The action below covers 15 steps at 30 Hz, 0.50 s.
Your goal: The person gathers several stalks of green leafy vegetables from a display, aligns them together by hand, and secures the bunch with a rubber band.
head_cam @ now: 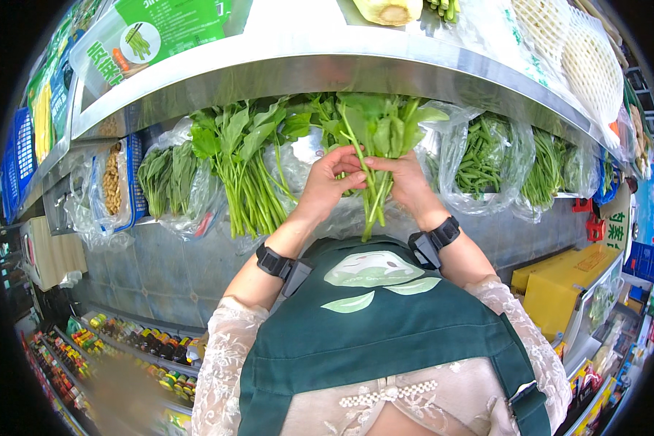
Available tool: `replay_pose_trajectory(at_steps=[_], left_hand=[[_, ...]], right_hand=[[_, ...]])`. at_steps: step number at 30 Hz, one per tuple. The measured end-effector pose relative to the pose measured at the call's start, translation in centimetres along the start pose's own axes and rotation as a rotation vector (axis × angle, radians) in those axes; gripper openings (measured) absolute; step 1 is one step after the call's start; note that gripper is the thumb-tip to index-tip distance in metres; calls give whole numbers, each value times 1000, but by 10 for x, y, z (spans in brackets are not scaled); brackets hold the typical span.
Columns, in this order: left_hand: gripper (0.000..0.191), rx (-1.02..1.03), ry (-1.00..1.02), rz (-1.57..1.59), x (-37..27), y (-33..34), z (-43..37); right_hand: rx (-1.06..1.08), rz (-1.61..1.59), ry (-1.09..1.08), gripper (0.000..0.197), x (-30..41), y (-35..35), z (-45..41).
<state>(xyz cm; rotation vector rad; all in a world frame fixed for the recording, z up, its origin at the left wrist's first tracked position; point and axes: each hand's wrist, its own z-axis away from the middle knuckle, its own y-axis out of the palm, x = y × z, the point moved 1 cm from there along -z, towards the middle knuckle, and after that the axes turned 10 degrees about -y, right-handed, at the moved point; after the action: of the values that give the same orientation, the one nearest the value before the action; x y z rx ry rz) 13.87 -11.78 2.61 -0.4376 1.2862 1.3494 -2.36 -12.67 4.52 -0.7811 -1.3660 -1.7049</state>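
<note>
Before my apron, a bunch of leafy greens with green stems (384, 128) is held upright, leaves pointing away from me. My right hand (409, 177) grips its stems, thumb across the front. On the other side, my left hand (335, 174) has curled fingers and pinches one stem of the bunch near its middle. The cut stem ends hang just above the apron (370, 327). Left of my left hand lies a larger bunch of long-stemmed greens (250, 174). Clear plastic bags (300, 155) lie behind and under my hands, partly hidden.
A metal shelf edge (327, 73) curves above the vegetables. Green pods (479, 158) in a plastic bag and long green beans (542, 169) lie to the right. Dark-leaved greens (169, 177) and a blue basket (135, 182) with peanuts (113, 177) lie left. Bottled goods (158, 340) stand behind me.
</note>
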Motion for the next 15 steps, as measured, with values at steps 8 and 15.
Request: replay_pose_trajectory(at_steps=[8,15], left_hand=[[27,-347,-113,-244,54,-74,-24],[30,-378,-208,-509,78,-56,-71]], right_hand=[[-248,-44,-121,24,48,-94,8],[-215,-237,-145,23,42,-130,12]])
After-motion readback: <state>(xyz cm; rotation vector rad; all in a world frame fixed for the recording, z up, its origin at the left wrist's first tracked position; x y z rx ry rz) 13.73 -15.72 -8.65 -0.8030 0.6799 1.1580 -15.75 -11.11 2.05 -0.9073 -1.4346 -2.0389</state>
